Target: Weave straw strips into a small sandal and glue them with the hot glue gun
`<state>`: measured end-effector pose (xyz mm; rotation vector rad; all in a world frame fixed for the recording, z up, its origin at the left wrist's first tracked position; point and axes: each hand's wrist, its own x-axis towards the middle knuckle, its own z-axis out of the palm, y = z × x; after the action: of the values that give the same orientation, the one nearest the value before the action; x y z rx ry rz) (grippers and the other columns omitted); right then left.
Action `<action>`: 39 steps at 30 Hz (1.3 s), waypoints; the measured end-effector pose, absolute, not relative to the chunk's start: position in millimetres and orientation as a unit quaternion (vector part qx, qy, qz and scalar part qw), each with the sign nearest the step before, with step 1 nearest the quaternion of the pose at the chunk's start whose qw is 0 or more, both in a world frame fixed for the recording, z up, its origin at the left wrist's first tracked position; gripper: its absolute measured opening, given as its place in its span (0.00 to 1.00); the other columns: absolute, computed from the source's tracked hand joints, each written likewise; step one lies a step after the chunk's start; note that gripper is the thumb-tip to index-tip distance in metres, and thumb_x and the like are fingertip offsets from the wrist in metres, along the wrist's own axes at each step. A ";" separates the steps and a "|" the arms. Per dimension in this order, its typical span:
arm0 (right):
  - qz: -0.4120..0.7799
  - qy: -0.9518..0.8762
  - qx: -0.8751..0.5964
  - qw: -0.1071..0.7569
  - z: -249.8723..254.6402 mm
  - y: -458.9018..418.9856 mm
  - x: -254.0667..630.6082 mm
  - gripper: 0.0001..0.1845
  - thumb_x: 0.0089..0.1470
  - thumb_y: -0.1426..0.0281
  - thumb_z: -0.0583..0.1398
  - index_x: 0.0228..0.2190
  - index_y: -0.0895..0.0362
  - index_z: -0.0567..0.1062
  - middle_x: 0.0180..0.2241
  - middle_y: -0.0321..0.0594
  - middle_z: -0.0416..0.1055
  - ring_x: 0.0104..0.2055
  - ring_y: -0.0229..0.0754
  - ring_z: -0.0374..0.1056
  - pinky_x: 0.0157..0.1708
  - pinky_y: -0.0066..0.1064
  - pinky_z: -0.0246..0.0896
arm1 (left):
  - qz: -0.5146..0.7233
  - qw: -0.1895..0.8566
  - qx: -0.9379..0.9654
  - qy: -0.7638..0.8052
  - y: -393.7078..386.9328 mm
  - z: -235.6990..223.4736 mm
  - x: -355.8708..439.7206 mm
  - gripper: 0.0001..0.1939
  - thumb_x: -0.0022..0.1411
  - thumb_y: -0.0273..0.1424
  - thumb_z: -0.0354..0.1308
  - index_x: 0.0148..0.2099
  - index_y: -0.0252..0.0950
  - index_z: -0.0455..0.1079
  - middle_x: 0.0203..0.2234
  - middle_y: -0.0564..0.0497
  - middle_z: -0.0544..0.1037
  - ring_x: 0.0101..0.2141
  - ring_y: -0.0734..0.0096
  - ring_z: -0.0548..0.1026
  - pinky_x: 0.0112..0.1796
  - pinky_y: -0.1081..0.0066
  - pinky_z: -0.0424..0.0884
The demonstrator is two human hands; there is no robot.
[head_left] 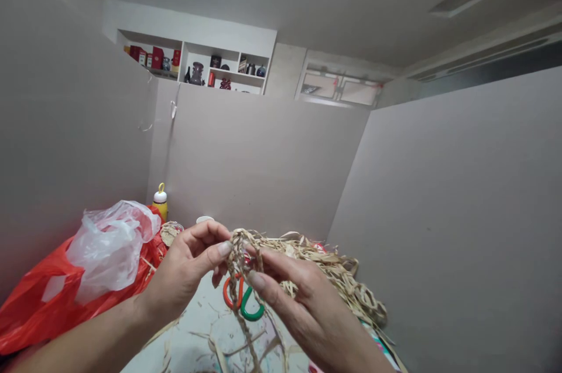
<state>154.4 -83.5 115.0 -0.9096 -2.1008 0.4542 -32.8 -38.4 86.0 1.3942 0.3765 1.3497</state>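
Note:
Raised over the table, a looped braided straw cord (239, 244) hangs between my two hands, its plaited tail dropping toward the lower edge of view. My left hand (195, 256) pinches the loop's left side between thumb and fingers. On the other side, my right hand (298, 291) grips the cord with thumb and forefinger; its remaining fingers are partly hidden. Behind the cord lies a pair of scissors with one red and one green handle (252, 310); their blades are hidden.
A heap of dry straw strips (351, 279) spreads behind and right of my hands. Red and clear plastic bags (105, 250) sit at left, near a yellow bottle (160, 203). Straw scraps litter the white tabletop (206, 308). Grey partitions (254, 162) enclose the table.

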 end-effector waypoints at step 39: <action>0.420 -0.670 -0.301 0.533 111.1 -58.2 166.8 0.12 0.54 0.62 0.65 0.29 0.58 0.73 0.19 0.28 0.63 0.18 0.29 0.52 0.17 0.22 0.48 | 0.406 0.769 0.479 0.121 -36.8 66.6 -9.5 0.11 0.56 0.33 0.65 0.37 0.33 0.69 0.29 0.49 0.73 0.30 0.73 0.74 0.37 0.70 0.70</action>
<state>166.8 -58.2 111.1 -0.7175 -1.5978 1.0008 -9.5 -36.8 66.6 1.0387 0.2629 0.8820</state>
